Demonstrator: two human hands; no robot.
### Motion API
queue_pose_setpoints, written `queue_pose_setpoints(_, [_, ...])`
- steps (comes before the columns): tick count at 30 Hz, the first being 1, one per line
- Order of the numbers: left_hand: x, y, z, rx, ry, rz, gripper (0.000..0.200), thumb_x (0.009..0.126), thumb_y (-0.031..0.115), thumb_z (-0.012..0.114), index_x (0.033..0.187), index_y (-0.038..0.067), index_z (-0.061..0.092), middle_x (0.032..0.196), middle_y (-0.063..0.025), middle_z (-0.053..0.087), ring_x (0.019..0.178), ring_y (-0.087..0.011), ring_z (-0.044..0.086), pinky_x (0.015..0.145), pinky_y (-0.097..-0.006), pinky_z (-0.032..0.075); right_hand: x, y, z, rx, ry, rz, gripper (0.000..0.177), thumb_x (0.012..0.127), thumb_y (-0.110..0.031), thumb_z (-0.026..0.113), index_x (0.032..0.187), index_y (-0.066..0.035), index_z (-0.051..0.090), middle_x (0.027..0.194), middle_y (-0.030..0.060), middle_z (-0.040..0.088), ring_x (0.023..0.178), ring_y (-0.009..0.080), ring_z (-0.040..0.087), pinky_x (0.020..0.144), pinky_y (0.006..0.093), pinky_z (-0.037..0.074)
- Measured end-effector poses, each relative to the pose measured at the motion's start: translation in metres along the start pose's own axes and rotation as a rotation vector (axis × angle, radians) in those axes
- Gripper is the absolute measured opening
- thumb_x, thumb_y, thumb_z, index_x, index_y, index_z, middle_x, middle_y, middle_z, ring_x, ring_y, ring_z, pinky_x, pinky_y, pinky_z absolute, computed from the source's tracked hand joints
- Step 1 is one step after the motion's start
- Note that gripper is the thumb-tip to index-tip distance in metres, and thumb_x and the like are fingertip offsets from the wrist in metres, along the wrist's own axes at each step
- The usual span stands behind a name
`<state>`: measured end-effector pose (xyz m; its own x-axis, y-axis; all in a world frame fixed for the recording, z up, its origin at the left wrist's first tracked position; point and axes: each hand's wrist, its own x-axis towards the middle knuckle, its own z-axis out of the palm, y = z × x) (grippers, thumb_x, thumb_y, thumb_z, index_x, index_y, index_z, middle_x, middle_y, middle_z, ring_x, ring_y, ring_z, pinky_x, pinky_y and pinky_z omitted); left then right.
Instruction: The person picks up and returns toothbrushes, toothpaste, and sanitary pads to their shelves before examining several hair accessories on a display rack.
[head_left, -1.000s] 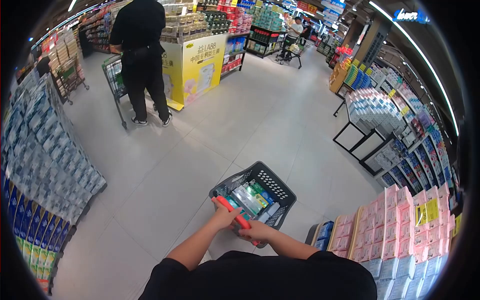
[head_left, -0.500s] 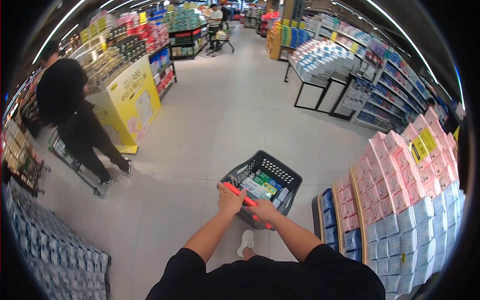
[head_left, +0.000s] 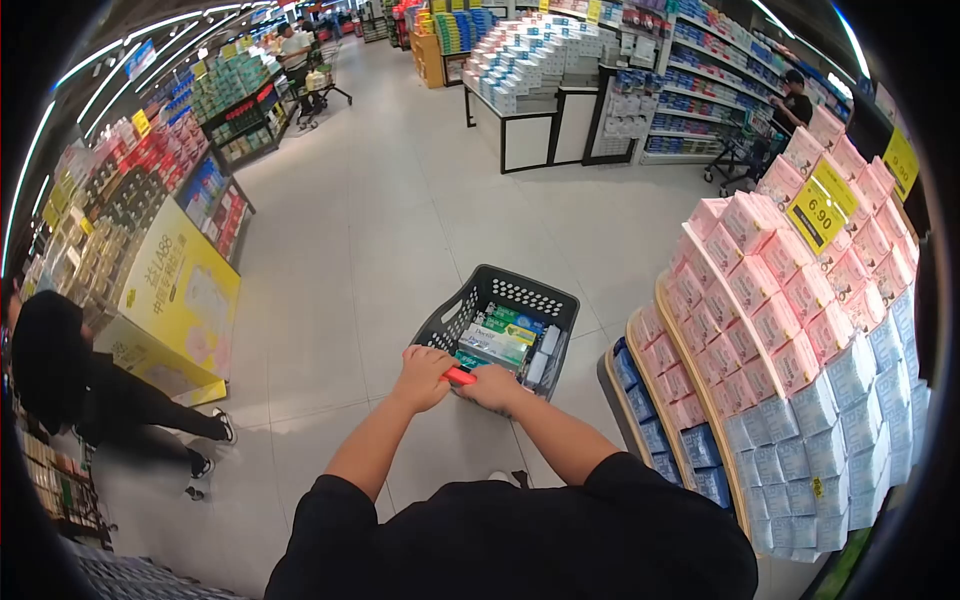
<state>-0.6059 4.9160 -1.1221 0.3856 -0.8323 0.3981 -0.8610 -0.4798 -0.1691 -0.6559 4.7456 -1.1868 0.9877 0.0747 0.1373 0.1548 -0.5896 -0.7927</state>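
A dark grey shopping basket [head_left: 462,316] with perforated walls stands in front of me, just above the floor or on it; its underside is hidden. Its red handle [head_left: 459,376] points toward my body. My left hand [head_left: 425,378] is wrapped around the handle's left part, and my right hand [head_left: 492,386] grips it close by on the right. Inside lie several packages, among them a white and green toothpaste box [head_left: 495,344], green packs [head_left: 487,319] and pale cylindrical or boxy items [head_left: 543,350] along the right wall.
Stacked pink tissue packs [head_left: 755,260] and pale blue packs [head_left: 800,440] rise close on my right under a yellow price sign [head_left: 822,206]. On the left, a person in black [head_left: 50,350] stands by a yellow display [head_left: 175,290]. Another person [head_left: 795,103] is beside a cart [head_left: 735,158].
My view has turned to the right, so the displays shift left. The handle lies more level, with both hands closer together on it. A person with a cart comes into sight at right.
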Motion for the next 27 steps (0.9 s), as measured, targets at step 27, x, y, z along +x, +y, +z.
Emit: queue_pose_setpoints(27, [0.434, -0.076, 0.09, -0.064, -0.543, 0.35, 0.022, 0.066, 0.023, 0.068, 0.084, 0.01, 0.066, 0.09, -0.009, 0.061, 0.086, -0.0275, 0.062, 0.073, -0.0399, 0.051, 0.156, 0.137, -0.28, 0.124, 0.271, 0.349, 0.041, 0.061, -0.033, 0.073, 0.086, -0.002, 0.068, 0.073, 0.0167, 0.064, 0.068, 0.028, 0.062, 0.065, 0.0364, 0.048])
